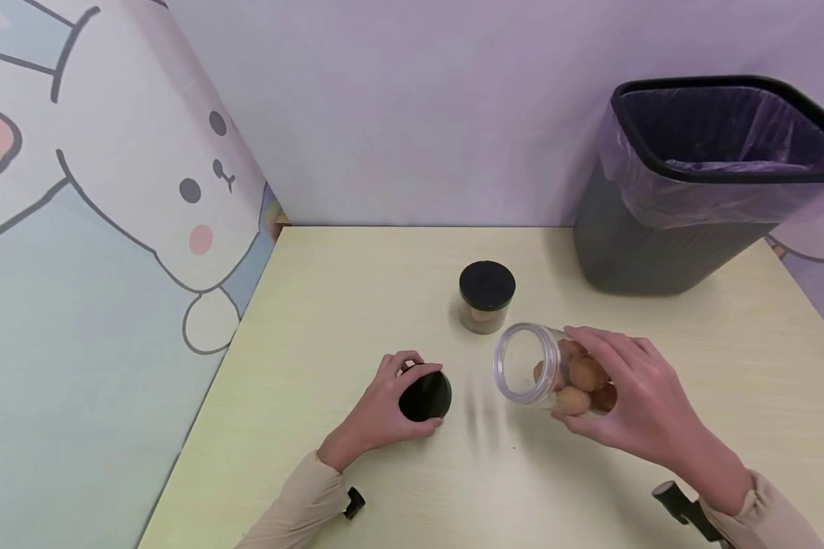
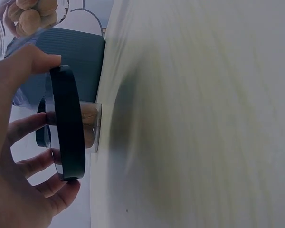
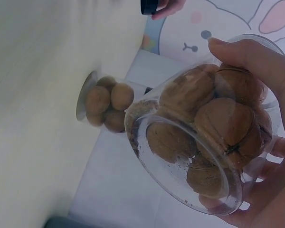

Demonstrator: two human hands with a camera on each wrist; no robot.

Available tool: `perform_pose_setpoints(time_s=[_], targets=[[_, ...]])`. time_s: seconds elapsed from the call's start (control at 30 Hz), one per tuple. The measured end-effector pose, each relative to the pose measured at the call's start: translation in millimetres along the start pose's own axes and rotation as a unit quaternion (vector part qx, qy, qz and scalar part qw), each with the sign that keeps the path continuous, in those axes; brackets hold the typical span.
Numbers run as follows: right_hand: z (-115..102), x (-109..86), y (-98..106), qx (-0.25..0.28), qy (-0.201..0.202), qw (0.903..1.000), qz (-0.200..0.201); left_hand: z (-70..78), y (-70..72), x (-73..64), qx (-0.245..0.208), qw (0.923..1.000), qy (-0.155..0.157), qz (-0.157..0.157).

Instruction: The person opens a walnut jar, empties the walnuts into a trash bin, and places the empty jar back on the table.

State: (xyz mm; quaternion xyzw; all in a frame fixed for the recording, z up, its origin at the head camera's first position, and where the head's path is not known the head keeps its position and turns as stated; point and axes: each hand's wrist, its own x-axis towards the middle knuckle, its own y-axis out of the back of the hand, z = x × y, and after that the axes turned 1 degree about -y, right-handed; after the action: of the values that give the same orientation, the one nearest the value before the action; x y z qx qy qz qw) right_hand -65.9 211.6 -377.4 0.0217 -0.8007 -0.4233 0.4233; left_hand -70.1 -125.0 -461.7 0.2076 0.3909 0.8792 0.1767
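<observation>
My left hand (image 1: pixel 393 408) grips a round black lid (image 1: pixel 426 396) by its rim, above the table. In the left wrist view the lid (image 2: pixel 69 123) stands on edge between thumb and fingers. My right hand (image 1: pixel 642 393) holds a clear jar (image 1: pixel 525 364) tipped on its side, its uncovered mouth facing left. Several walnuts (image 3: pixel 223 111) lie inside, gathered toward the jar's base. Behind the hands a second jar (image 1: pixel 484 314) stands upright with a black lid (image 1: pixel 487 285) on; the right wrist view shows walnuts (image 3: pixel 109 101) in it too.
A grey trash bin (image 1: pixel 648 255) with a purple liner (image 1: pixel 714 202) stands at the table's back right. The pale wooden table (image 1: pixel 357 282) meets a light wall (image 1: pixel 412 114) at the back. A cartoon rabbit covers the panel (image 1: pixel 110 366) at the left.
</observation>
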Motion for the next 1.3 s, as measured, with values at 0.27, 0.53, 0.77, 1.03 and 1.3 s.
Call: perform_pose_setpoints(time_s=[0.27,0.53,0.77,1.03,1.3], targets=[[3,-0.3,5,-0.01,-0.004,0.9999,0.005,-3.2,-3.4,1.5,0.029,0.9994,-0.015,0.005],[6,-1.0,11,-0.021,-0.008,0.9997,0.012,-6.3,-8.3,2.1,0.059,0.9977,-0.026,0.019],[9,0.0,17,-0.025,-0.018,0.9995,0.002,-7.9,-10.8,2.5,0.076,0.9966,-0.024,0.022],[11,-2.9,24,-0.032,-0.042,0.9983,-0.025,-8.4,-14.3,4.1,0.104,0.9944,-0.016,0.005],[16,-1.8,27,-0.04,-0.034,0.9985,-0.013,-4.3,-14.0,5.2,0.131,0.9912,0.01,-0.018]])
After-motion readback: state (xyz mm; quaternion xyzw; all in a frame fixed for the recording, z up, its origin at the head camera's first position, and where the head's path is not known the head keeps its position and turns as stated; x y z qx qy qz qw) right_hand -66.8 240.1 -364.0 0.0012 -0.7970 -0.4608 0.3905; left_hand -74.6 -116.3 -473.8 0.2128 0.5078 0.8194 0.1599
